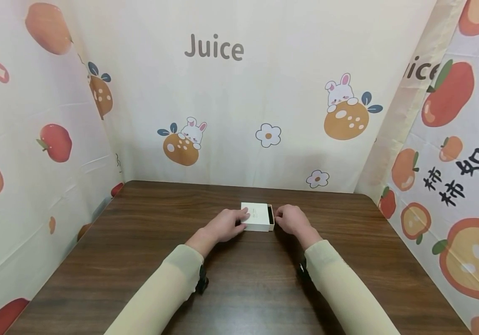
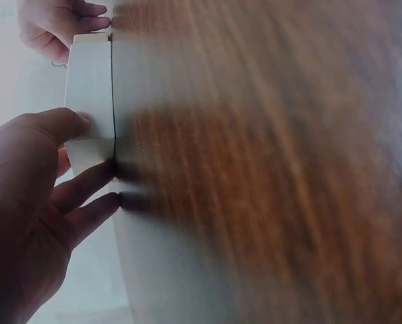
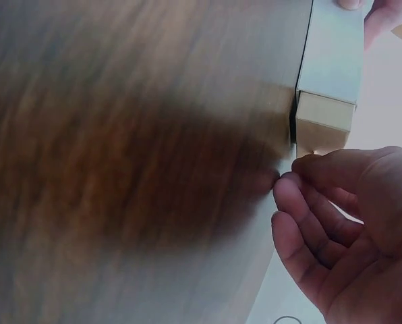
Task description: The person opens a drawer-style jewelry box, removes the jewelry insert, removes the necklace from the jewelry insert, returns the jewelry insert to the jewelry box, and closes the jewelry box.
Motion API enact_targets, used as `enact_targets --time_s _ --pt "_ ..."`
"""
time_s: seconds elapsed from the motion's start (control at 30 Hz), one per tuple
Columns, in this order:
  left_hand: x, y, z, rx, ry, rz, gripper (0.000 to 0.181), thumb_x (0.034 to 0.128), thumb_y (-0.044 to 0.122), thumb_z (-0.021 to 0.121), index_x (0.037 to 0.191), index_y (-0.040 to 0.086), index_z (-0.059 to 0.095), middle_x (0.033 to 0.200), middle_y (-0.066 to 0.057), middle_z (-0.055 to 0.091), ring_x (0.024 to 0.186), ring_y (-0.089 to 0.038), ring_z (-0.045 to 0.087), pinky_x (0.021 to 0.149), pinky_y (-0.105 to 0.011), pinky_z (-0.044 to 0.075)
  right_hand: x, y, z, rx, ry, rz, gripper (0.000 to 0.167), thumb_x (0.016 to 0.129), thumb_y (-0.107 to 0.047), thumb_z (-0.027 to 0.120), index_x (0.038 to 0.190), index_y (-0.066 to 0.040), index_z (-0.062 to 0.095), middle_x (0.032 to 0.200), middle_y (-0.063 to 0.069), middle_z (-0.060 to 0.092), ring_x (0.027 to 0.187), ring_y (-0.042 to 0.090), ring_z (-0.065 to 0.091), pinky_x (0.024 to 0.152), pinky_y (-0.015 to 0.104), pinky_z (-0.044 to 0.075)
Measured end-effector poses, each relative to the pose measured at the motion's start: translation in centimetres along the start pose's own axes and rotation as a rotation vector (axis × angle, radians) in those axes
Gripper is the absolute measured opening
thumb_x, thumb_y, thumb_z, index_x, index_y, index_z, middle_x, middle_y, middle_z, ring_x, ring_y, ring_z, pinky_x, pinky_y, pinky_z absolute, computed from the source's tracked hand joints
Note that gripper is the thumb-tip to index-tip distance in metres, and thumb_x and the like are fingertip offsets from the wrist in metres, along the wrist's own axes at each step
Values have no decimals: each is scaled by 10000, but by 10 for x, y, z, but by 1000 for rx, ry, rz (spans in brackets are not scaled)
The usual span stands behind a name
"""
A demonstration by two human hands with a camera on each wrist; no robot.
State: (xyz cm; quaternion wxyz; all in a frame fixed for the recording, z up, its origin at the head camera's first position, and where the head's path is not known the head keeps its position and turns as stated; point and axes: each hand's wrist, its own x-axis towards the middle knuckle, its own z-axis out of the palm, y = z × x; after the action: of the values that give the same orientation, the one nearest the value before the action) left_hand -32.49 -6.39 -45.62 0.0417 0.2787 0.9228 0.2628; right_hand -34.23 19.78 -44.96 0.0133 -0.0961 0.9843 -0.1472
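Observation:
A small white drawer box (image 1: pixel 258 227) lies on the table, its inner tray (image 3: pixel 326 111) sticking a little out of the right end of the sleeve. A dark strip shows inside the tray's opening in the head view. My left hand (image 1: pixel 224 225) grips the sleeve's left end, thumb on the near side and fingers over the top. At the tray's end, my right hand (image 1: pixel 293 218) has curled fingers, with thumb and index finger (image 3: pixel 290 196) pinched together against it. What lies exactly between those fingertips is hidden.
The dark wood-grain table (image 1: pixel 239 288) reaches to a printed curtain (image 1: pixel 239 102) at the back. More fruit-patterned cloth (image 1: pixel 67 195) hangs along the left side, and another printed cloth (image 1: pixel 428 153) on the right. A dark wrist device (image 1: pixel 202 279) sits at the left cuff.

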Motion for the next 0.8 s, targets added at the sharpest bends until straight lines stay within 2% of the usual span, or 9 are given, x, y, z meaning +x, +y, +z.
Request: enact_targets --time_s 0.43,0.8 --pt "0 -2 2 5 10 15 525 1103 203 689 1595 72 558 1670 -110 535 1523 -272 564 1246 -447 485 -2 -1 -3 1 -11 5 155 1061 -132 671 958 -92 780 894 58 701 790 215 597 715 354 533" --pt "2 -4 2 10 5 13 537 1104 216 690 1605 81 550 1671 -108 535 1524 -274 564 1246 -456 484 -1 2 -4 -4 -14 8 149 1065 -131 667 973 -83 774 914 72 699 804 228 600 730 367 544"
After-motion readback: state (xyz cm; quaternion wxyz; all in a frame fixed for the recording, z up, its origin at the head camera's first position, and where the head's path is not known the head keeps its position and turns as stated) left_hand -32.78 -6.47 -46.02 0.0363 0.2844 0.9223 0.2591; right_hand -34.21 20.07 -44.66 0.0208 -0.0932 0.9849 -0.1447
